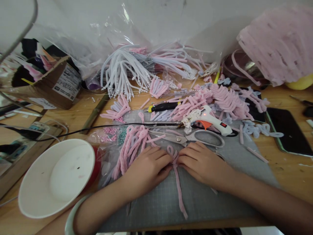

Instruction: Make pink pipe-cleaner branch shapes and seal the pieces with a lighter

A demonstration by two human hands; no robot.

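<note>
A pink pipe cleaner (179, 194) is bent into small loops at its top, and its long tail hangs down over the grey cutting mat (210, 209). My left hand (151, 164) pinches its middle from the left, fingertips closed. From the right, my right hand (201, 163) grips the same spot with bent fingers. Just beyond my hands lie grey-handled scissors (179, 139) and a white glue gun (214, 121) with an orange trigger. A bundle of looped pink pipe cleaners (129, 147) rests beside my left hand.
At the left stand a white bowl (31, 189) and a cardboard box (66, 81). White bead-tipped stems (122, 70) lie at the back. A phone (290, 130) is on the right. A black cable (80, 131) crosses towards the glue gun.
</note>
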